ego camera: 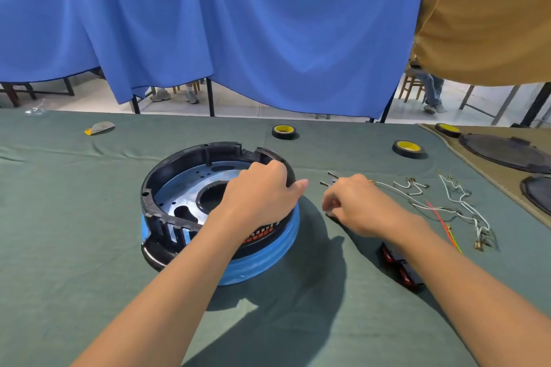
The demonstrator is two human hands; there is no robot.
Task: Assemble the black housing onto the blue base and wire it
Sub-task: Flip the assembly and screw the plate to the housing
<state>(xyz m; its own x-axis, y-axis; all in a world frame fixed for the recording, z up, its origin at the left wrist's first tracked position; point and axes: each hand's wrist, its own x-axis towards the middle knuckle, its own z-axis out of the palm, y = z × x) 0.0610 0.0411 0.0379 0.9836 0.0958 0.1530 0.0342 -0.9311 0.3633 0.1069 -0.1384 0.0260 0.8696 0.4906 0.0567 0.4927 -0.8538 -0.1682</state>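
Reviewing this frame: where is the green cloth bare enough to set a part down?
Bare cloth lies left of the black housing, out to the picture's left edge, and in front of the blue base between the forearms. Right of the housing is crowded: screws, wires, a black-and-red part.

Kind of place: an assembly workshop or training room, split into curtained stations.
Partition: a blue curtain point(238, 24) hangs across the far edge of the tabletop point(74, 217); a tan curtain point(483, 9) hangs at the right.
Work surface: green cloth covers the tabletop, which carries two tape rolls point(283, 131) point(408, 148) and loose wires point(459, 202).
Next station: a second tabletop point(492, 180) under tan cloth, just to the right, holds another tape roll point(447, 129) and black round parts point(504, 152).
Under the curtain: pale tiled floor point(268, 104), a wooden stool point(411, 86), and other people's shoes point(161, 95).
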